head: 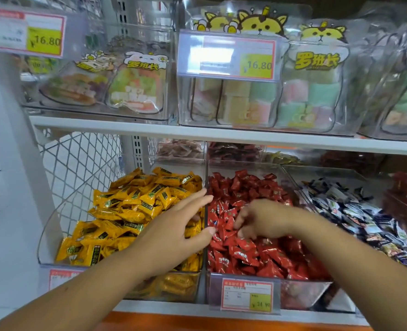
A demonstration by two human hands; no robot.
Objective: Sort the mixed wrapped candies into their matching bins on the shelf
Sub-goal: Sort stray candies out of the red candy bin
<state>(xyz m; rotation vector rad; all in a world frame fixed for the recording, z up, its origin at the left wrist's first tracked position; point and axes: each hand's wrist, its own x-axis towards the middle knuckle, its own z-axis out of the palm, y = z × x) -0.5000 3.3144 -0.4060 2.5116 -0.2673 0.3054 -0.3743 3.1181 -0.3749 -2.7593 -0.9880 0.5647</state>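
Landmark I go by: the clear plastic red-candy bin [305,295], middle of the lower shelf, heaped with red foil-wrapped candies [257,256]. A white-and-red paper price tag [246,295] is clipped on its front wall; the yellow patch reads 24.90.

Left of the red-candy bin, wall to wall with it: a clear plastic yellow-candy bin [52,225], full of yellow wrapped candies [130,201] with dark labels. Right of it: a pile of black-and-white wrapped candies [355,211] in another clear bin.

Left hand [181,225]: flat, fingers straight and spread, palm down on the yellow wrapped candies just left of the red-candy bin. The thumb sits at the shared wall. I see nothing gripped.

Right hand [262,218]: over the middle of the red-candy bin, fingers curled down into the red pile. It is motion-blurred, so I cannot tell if it pinches a candy or is empty.

Behind the red-candy bin are more clear boxes with pinkish and dark red sweets, too dim to read. Above it, a white shelf board [150,126] carries clear boxes with cartoon-cat printed bags of pastel cube sweets [317,91] and an upper price label [226,56] reading 16.80. Far left of it is a white wire mesh side panel [83,158].
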